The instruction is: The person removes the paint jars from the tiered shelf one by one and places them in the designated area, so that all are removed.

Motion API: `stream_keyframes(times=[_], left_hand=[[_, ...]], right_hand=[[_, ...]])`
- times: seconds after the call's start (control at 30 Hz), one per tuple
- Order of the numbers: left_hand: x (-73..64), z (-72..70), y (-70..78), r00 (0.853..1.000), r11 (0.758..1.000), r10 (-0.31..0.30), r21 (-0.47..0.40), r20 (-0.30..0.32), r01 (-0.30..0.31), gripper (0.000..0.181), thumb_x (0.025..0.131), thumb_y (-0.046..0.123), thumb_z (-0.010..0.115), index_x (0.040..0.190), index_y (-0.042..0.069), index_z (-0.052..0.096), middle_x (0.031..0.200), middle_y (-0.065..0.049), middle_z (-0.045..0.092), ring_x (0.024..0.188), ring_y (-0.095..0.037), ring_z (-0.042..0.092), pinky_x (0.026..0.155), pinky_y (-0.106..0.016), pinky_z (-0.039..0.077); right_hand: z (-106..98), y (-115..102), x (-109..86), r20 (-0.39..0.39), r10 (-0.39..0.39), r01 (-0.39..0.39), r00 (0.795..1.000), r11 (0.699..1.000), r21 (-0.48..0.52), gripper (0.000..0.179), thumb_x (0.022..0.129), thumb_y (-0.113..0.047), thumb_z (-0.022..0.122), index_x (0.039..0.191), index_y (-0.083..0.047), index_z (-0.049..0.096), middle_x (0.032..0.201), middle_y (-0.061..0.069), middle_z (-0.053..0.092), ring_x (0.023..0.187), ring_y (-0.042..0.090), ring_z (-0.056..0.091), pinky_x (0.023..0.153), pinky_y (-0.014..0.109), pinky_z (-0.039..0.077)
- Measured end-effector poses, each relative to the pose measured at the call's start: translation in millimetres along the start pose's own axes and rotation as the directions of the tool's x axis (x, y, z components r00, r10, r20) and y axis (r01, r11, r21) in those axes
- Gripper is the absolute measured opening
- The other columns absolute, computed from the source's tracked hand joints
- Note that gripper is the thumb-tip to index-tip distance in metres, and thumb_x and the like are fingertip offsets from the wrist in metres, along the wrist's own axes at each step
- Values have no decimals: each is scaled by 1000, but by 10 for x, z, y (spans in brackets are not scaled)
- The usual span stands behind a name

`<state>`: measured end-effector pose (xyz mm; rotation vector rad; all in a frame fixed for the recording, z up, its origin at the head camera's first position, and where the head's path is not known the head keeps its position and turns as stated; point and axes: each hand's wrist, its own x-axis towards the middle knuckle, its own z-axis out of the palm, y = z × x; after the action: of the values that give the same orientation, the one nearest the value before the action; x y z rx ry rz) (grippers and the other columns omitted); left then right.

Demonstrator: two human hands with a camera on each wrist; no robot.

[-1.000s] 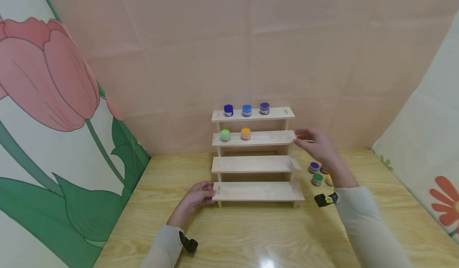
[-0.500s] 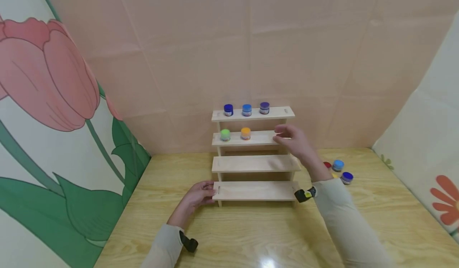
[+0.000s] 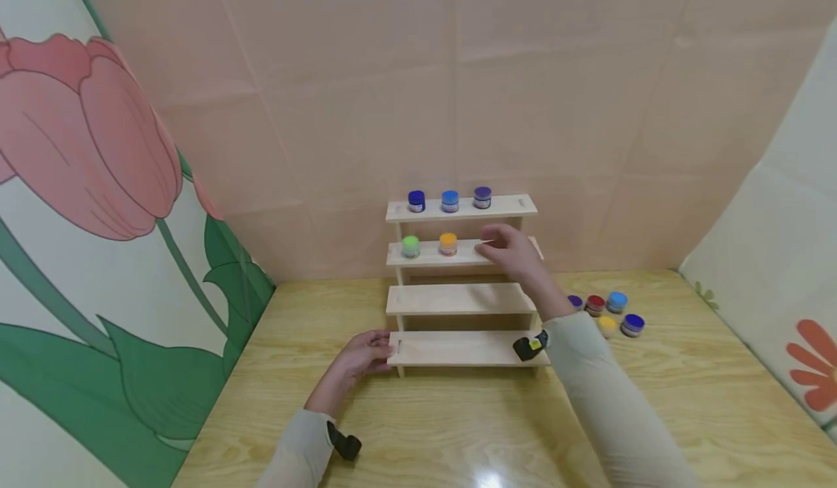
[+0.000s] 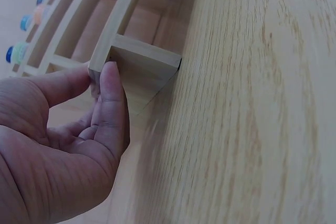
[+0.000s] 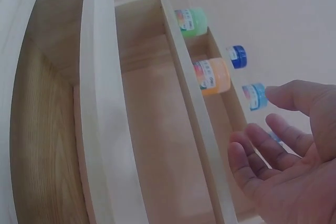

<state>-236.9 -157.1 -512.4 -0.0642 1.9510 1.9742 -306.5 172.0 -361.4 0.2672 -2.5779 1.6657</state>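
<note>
A pale wooden tiered display shelf [image 3: 466,299] stands on the table. At its lower left corner my left hand [image 3: 362,354] pinches the end of the bottom board [image 4: 105,51] between thumb and fingers. My right hand [image 3: 513,252] is over the right part of the second board from the top, fingers loosely bent and nothing between them. Just left of it, an orange-lidded paint jar [image 3: 447,244] and a light green one [image 3: 410,247] share that board. On the top board are a dark blue jar [image 3: 416,201], a light blue jar [image 3: 450,201] and a purple jar [image 3: 482,197].
Right of the shelf, more paint jars lie grouped on the table: red [image 3: 595,305], light blue [image 3: 617,301], yellow [image 3: 607,327], dark blue [image 3: 632,324] and a purple one [image 3: 574,303] partly behind my right arm. A pinkish backdrop [image 3: 366,110] rises behind.
My right hand has moved left from the shelf's right end along the second board toward the orange jar, uncovering several jars on the table. My left hand has stayed on the bottom board.
</note>
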Motion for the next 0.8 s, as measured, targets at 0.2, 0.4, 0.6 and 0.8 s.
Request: stream_keyframes(times=[0.2,0.4,0.6,0.8], left_hand=[[-5,-1,-1,1000,1000,1,2,2,-1,54,93,-3,67,142,-11,45,112,-10,59,90,-19,63,71,-28,61],[10,-6,-18,1000,1000,1,-2,1,-1,53,94,-3,66,142,-11,46,114,-11,60,89,-19,64,70,-26,61],[11,0,-17,1000,1000,1,-4,8,-1,53,95,-3,65,143,-11,44,116,-12,61,89,-18,64,69,-24,60],[16,-8,-18,1000,1000,1,-5,10,-1,53,95,-3,64,143,-11,44,120,-15,62,89,-18,65,69,-25,60]], right_hand=[[117,-4,92,-16,4,-5,1000,1000,-13,47,98,-20,70,139,-2,55,136,19,59,124,36,56,104,49,50],[205,-19,177,-2,7,-7,1000,1000,-13,48,97,-21,70,139,-1,55,136,19,58,124,36,55,104,49,50],[259,-27,240,11,12,-12,1000,999,-43,46,97,-23,70,137,-2,57,133,17,61,121,34,57,104,47,51],[324,-63,318,13,22,-21,1000,998,-56,44,96,-22,71,134,-3,60,130,17,62,121,33,58,103,46,51]])
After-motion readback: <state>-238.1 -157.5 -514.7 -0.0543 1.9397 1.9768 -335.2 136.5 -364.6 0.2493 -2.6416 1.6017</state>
